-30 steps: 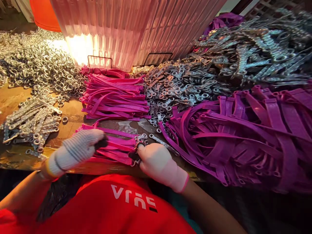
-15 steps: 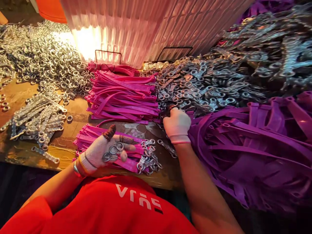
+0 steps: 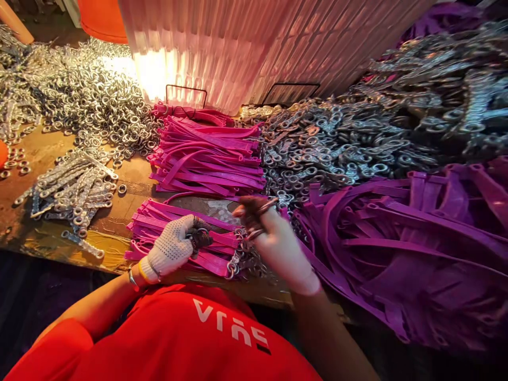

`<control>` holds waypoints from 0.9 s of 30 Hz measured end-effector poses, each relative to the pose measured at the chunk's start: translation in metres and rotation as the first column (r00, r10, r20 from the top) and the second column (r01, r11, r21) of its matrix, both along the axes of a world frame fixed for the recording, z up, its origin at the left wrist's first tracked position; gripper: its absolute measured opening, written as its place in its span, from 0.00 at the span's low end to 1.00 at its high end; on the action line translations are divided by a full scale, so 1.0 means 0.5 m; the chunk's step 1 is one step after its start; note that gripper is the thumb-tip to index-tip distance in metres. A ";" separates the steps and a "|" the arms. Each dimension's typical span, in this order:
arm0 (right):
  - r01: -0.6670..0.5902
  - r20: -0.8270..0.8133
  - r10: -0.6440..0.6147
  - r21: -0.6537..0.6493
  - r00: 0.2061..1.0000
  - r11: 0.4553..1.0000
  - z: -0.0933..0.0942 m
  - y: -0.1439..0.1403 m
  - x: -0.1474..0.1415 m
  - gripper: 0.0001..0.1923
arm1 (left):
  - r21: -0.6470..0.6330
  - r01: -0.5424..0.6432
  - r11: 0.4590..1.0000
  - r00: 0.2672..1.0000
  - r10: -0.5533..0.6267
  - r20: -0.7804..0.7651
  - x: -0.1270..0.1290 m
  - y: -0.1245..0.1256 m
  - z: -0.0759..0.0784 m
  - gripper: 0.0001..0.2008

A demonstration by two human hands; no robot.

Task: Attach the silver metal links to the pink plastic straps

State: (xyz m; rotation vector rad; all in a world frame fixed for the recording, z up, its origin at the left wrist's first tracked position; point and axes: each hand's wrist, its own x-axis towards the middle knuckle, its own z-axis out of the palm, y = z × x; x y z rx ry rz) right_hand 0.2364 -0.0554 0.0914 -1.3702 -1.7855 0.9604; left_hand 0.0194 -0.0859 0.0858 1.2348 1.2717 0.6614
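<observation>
My left hand (image 3: 171, 247), in a white dotted glove with dark fingertips, is curled over the near bundle of magenta straps (image 3: 148, 222). Its fingers close around metal rings, mostly hidden in the grip. Blurred by motion, my gloved right hand (image 3: 283, 251) is at the bundle's right end, its dark fingers pinched on a shiny metal link (image 3: 268, 205). Metal links with rings (image 3: 233, 264) hang on the right ends of the near straps, partly behind the right hand. A second pile of magenta straps (image 3: 206, 156) lies just beyond.
Loose rings (image 3: 119, 108) are heaped at the back left, with a smaller pile of metal links (image 3: 75, 190) in front. Dark metal links (image 3: 329, 140) cover the back right. Large purple straps (image 3: 420, 248) fill the right side. A corrugated translucent panel (image 3: 222, 47) stands behind.
My left hand has turned over and closed from an open palm showing rings. My right hand has come back from the dark link pile toward the left hand, bringing a metal link.
</observation>
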 end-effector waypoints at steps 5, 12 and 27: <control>-0.239 0.158 0.220 0.118 0.963 0.964 -0.024 -0.059 -0.067 0.23 | 0.179 0.144 0.973 0.974 -0.107 -0.200 0.001 -0.017 -0.001 0.40; -0.145 0.121 0.131 0.118 0.984 0.982 -0.031 -0.097 -0.079 0.25 | 0.140 0.079 0.987 0.996 -0.071 -0.059 -0.008 -0.038 0.021 0.16; -0.355 0.771 0.188 0.052 0.609 0.933 0.014 -0.071 -0.112 0.11 | -0.219 -0.113 0.969 0.944 0.173 0.279 -0.013 -0.022 -0.020 0.19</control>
